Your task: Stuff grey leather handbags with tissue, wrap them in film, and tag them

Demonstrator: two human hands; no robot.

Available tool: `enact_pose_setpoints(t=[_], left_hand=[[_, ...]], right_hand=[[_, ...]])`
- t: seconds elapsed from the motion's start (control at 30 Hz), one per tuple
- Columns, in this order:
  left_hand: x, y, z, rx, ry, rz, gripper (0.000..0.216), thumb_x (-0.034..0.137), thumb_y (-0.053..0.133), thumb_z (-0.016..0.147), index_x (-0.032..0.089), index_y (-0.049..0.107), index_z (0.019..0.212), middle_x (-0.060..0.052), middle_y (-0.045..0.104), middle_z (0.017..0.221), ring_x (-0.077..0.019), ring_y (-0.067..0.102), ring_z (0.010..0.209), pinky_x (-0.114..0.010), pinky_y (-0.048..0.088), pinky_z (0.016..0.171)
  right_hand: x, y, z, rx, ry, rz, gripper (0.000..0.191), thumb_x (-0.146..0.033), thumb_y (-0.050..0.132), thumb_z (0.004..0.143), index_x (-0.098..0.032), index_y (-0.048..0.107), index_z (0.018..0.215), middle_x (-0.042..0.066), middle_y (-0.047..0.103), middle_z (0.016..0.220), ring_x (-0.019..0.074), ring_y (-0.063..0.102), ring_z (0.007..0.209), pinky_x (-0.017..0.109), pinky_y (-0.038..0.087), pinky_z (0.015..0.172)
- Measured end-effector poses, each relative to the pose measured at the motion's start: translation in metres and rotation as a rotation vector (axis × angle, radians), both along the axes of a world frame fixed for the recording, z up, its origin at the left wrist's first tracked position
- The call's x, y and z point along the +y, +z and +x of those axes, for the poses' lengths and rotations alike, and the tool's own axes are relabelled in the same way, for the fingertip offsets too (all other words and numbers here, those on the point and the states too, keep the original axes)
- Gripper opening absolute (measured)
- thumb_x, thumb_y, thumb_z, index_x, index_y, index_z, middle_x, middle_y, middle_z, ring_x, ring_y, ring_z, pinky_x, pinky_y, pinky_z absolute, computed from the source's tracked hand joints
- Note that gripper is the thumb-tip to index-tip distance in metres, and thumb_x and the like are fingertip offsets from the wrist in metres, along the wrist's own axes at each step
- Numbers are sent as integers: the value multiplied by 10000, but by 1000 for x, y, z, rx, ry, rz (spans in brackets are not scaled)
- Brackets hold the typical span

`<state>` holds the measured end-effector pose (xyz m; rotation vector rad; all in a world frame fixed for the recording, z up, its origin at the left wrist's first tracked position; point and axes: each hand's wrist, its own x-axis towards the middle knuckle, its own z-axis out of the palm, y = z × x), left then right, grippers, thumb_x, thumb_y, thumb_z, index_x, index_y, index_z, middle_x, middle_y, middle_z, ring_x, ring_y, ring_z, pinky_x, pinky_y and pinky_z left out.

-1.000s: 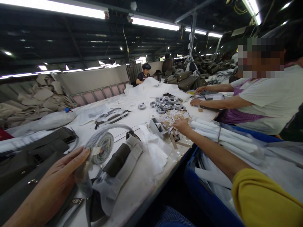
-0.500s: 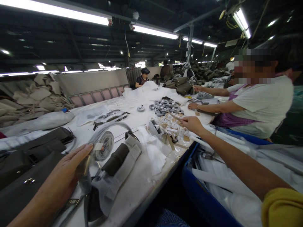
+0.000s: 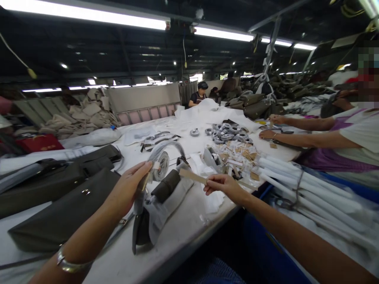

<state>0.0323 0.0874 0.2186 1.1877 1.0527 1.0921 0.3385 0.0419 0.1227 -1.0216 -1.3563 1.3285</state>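
My left hand (image 3: 130,187) is closed on a grey strap (image 3: 162,165), which is coiled up and looks wrapped in clear plastic. A small white tag (image 3: 155,165) shows at its fingertips. Between the thumb and fingers of my right hand (image 3: 223,187) is a flat tan paper strip (image 3: 192,176), its free end pointing left toward the coil. Below the coil lies a dark olive rolled piece (image 3: 166,185), partly covered in translucent white wrap (image 3: 171,215). What the left palm covers is hidden.
Dark olive bags (image 3: 68,209) lie at the left. A tape dispenser (image 3: 213,159), scattered paper bits (image 3: 237,154) and a heap of grey coils (image 3: 229,132) are beyond my right hand. A blue bin (image 3: 260,246) with white wrapped tubes stands right; a co-worker's hands (image 3: 268,134) work farther off.
My right hand has come back from the scattered paper bits toward my left hand, bringing the tan strip. The left hand still holds the coiled strap. The view has swung left.
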Motion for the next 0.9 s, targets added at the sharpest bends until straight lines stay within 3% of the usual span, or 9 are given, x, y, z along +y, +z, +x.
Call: enact_pose_setpoints(t=[0.2,0.33,0.57,0.73,0.9], left_hand=[[0,0,-2,8,-55,28,337,464,773,735,199,721,935,1,725,836,-122,615,629,-195,493,589],[-2,2,-4,50,-97,58,367,478,742,771,203,715,1012,-8,732,856,-140,631,669,-203,486,595],[-5,0,0,102,-72,67,488,535,775,713,207,723,1070,-26,742,843,-169,637,653,-242,496,620],[-11,3,10,110,-144,98,511,515,729,773,188,687,1163,-44,733,866,-169,625,656,-249,494,615],[-18,4,18,157,-248,134,476,509,694,809,209,679,1179,-36,733,935,-189,652,788,-250,499,706]], right_hand=[[-4,1,-45,93,-2,20,398,-498,752,778,-133,695,927,68,741,808,155,697,676,311,574,720],[2,6,-54,158,-56,25,428,-488,775,751,-146,700,997,59,742,792,161,691,646,330,569,703],[8,9,-67,169,15,18,468,-520,778,736,-147,712,1010,74,743,812,171,699,689,338,563,738],[13,25,-80,119,143,67,443,-530,746,764,-142,732,978,83,739,899,161,690,759,313,545,770],[22,43,-93,115,140,48,444,-563,740,745,-173,747,957,55,732,880,136,659,683,267,526,656]])
